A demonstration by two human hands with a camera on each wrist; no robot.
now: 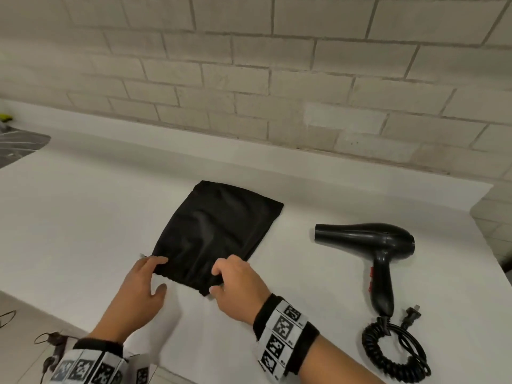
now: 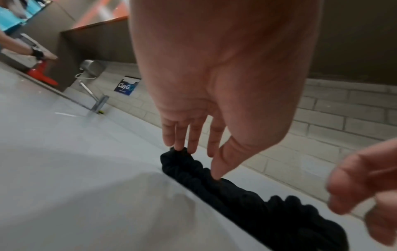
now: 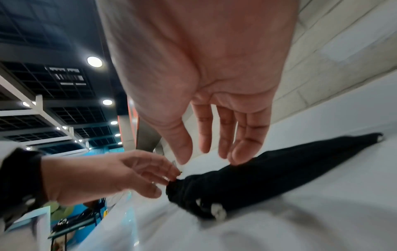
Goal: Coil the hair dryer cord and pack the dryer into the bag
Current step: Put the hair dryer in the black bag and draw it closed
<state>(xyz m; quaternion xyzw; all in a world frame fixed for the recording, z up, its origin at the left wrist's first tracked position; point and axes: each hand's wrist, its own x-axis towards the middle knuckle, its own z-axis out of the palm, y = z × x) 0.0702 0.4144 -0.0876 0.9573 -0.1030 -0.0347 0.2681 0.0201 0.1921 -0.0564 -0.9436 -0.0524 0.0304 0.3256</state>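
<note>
A black drawstring bag (image 1: 216,231) lies flat on the white counter (image 1: 83,217), its gathered mouth toward me. My left hand (image 1: 160,273) touches the mouth's left corner with straight fingers and thumb; the left wrist view shows this hand (image 2: 197,161) resting on the ruffled bag edge (image 2: 247,195). My right hand (image 1: 216,279) sits at the mouth's right corner. In the right wrist view, this right hand (image 3: 209,161) has its fingertips on the bag fabric (image 3: 279,166) and its thumb apart. The black hair dryer (image 1: 371,239) lies to the right, with its cord (image 1: 393,353) coiled and the plug (image 1: 412,315) beside it.
A brick wall (image 1: 277,92) backs the counter. A sink (image 1: 19,145) sits at the far left with a faucet (image 2: 96,100). The counter ends just right of the dryer. Another person's arm (image 2: 21,49) works with a red object (image 2: 41,73) far off to the left.
</note>
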